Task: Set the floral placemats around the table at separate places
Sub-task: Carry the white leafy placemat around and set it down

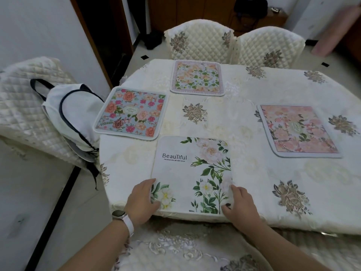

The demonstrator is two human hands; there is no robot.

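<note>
Several floral placemats lie flat on the cream tablecloth point(254, 173). A white placemat point(185, 173) printed "Beautiful" sits at the near edge. My left hand point(142, 200) grips its near-left corner and my right hand point(240, 206) grips its near-right corner. A blue placemat point(130, 112) with red and orange flowers lies at the left side. A pale placemat point(197, 78) with peach flowers lies at the far edge. A pink placemat point(297, 130) lies at the right.
Two quilted cream chairs point(199, 41) point(269, 45) stand at the far side. Another quilted chair point(25, 106) at the left carries a white bag point(72, 112) with dark straps. A chair seat point(175, 249) lies below my arms. White wall on the left.
</note>
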